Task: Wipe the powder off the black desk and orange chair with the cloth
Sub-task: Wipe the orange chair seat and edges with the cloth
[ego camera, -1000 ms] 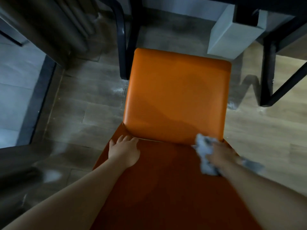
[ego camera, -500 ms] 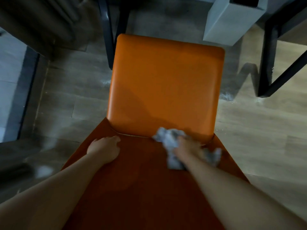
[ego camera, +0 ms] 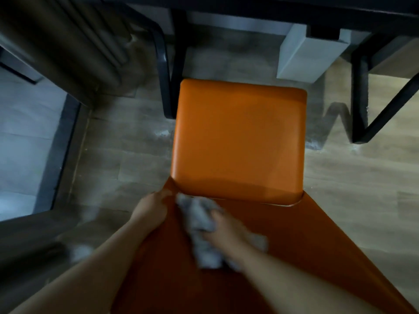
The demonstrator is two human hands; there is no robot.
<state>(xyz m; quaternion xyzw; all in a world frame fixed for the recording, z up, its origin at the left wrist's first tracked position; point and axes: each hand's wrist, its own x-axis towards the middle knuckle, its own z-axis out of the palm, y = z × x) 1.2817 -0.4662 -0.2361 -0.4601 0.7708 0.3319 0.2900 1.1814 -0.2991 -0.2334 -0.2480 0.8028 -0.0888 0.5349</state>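
Risks from here:
- The cloth (ego camera: 199,215) is on the chair (ego camera: 238,155) at the seat's (ego camera: 238,132) rear-left corner, just beside the left hand (ego camera: 150,209). One more stroke that way hits the hand. Or it sweeps powder (ego camera: 162,133) off the seat's left side onto the floor (ego camera: 113,155), where pale patches already lie near the seat's left and right edges.
- The stroke runs along the seam at the seat's rear edge, so powder can get packed into the gap instead of lifted.
- The cloth is wadded, not flat, so the contact patch is small and streaks are likely. The light is dim and the back (ego camera: 294,245) behind the seat is in shadow, so residue is hard to spot. I see no powder on the seat itself.
- The desk (ego camera: 272,7) beyond the seat's front edge shows only a dark edge. Its top is out of view, so I can't tell if that half is done.

Hands:
- Right hand (ego camera: 223,230): fingers curled into the cloth, gripping the wad. Motion blur hides the single fingers.
- Left hand: at the back's left edge, just behind the seat's rear-left corner. Fingers are bent and close together. I can't tell if they wrap the edge.

Vs earlier:
- The cloth was at the seat's rear-right corner 1 s ago and mid rear edge 0.5 s ago. It's now at rear-left, so that's one right-to-left pass along the seam.
- The left hand has slid out from the back's face to its left edge, clearing the path.
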